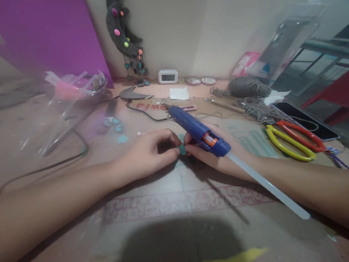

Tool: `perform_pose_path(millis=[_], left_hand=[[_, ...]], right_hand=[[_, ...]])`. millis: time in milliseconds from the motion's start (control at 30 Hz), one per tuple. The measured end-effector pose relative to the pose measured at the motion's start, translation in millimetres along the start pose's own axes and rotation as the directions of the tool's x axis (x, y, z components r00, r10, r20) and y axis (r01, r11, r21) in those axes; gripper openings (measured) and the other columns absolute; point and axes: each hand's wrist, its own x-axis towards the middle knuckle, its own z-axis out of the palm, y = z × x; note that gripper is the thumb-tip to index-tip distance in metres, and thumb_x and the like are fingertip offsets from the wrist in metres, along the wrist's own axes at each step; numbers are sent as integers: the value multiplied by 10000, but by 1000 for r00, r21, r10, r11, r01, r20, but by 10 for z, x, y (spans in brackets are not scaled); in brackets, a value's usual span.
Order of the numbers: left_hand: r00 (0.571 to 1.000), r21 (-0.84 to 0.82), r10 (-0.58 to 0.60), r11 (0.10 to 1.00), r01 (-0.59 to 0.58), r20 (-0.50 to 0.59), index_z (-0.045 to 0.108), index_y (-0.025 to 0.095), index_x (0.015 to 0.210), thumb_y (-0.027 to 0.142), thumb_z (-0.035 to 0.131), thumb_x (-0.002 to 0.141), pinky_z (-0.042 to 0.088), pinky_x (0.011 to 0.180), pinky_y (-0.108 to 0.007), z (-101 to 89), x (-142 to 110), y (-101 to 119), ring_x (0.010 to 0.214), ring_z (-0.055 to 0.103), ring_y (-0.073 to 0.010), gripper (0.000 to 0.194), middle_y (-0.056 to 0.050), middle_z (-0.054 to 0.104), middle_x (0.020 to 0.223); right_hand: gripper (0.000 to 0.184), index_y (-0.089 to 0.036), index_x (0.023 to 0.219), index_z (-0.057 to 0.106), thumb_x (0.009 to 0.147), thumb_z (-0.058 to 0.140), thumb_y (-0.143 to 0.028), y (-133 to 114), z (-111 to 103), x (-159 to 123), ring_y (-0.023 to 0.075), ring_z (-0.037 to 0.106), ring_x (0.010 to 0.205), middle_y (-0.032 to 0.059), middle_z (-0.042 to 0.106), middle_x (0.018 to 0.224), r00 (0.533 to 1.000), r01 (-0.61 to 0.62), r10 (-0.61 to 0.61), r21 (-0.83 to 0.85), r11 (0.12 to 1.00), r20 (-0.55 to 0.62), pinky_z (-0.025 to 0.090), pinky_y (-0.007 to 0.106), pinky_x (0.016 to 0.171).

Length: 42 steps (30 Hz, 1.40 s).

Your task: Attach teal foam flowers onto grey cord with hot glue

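A small teal piece (182, 149), perhaps a felt or paper cutout, is pinched between my two hands over the middle of the table. My left hand (148, 153) grips its left side with thumb and forefinger. On the opposite side, the fingertips of my right hand (214, 156) close on it. A blue hot glue gun (189, 123) lies across the top of my right hand, nozzle pointing away to the upper left; its handle is hidden, so I cannot tell how it is supported. From its back end sticks a long whitish glue stick (269, 185).
Teal cutouts (118, 128) lie left of my hands. Scissors (289, 140) with yellow and red handles, grey yarn (247, 87) and a dark tablet-like slab (306, 120) are at right. A small digital clock (168, 77) stands at the wall, below a hanging moon ornament (120, 29).
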Motion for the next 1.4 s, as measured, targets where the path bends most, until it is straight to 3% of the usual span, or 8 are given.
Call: perform_pose_path(millis=[367, 567, 667, 767, 900, 1033, 1167, 1400], left_hand=[[997, 4, -43, 999, 43, -71, 641, 182, 856, 329, 571, 891, 483, 825, -297, -1, -14, 50, 854, 638, -181, 167, -11, 703, 882], [994, -10, -60, 998, 59, -88, 662, 184, 822, 386, 571, 908, 467, 766, -277, 4, -19, 16, 793, 620, -161, 238, -3, 700, 840], [981, -28, -110, 994, 107, -163, 633, 176, 823, 396, 552, 918, 452, 691, -265, 12, -21, -11, 736, 596, -153, 254, 1, 668, 784], [968, -34, -137, 991, 133, -212, 601, 175, 814, 389, 537, 923, 439, 650, -261, 13, -23, -20, 700, 575, -147, 248, 5, 643, 760], [962, -2, -137, 990, 141, -234, 612, 184, 836, 359, 516, 927, 436, 655, -264, -38, -17, -18, 702, 575, -145, 219, 6, 653, 783], [955, 67, -141, 984, 164, -259, 635, 188, 840, 374, 517, 908, 438, 664, -284, -132, 7, -46, 725, 593, -170, 231, -1, 668, 784], [940, 70, -141, 983, 171, -309, 612, 188, 812, 354, 519, 897, 448, 702, -293, -170, 30, -104, 749, 605, -174, 210, 3, 672, 801], [936, 46, -117, 989, 140, -333, 600, 189, 805, 300, 517, 884, 427, 685, -272, -142, 27, -113, 739, 579, -154, 159, 17, 651, 793]], right_hand=[[111, -219, 909, 576, 858, 639, -294, -1, -15, 17, 136, 616, 692, -14, 644, 785, 994, -67, 71, 52, 996, -85, 501, 274, 668], [110, -222, 911, 576, 868, 633, -306, -30, -25, 54, 154, 654, 765, 12, 682, 887, 989, -105, 116, 119, 987, -88, 549, 314, 734], [141, -225, 943, 617, 871, 641, -344, -64, -143, 62, 184, 672, 878, 39, 695, 993, 986, -28, 36, 47, 998, -163, 556, 350, 830], [176, -236, 904, 631, 911, 584, -406, -62, -301, 38, 212, 668, 890, 42, 692, 932, 975, -32, 13, -83, 996, -223, 550, 394, 865], [290, -239, 828, 633, 940, 509, -477, 12, -372, 0, 227, 667, 824, 51, 679, 851, 983, -71, 51, -111, 991, -177, 561, 401, 775], [210, -241, 889, 672, 848, 649, -445, 104, -287, 6, 230, 688, 840, 45, 713, 910, 988, -87, 73, -96, 992, -139, 572, 377, 741], [159, -237, 820, 668, 825, 684, -396, 170, -287, 16, 210, 673, 742, 29, 699, 819, 985, -52, 20, -186, 981, -171, 557, 355, 682], [257, -258, 758, 635, 849, 626, -497, 198, -349, 20, 210, 612, 596, 31, 654, 684, 993, 65, -87, -262, 963, -75, 482, 352, 518]])
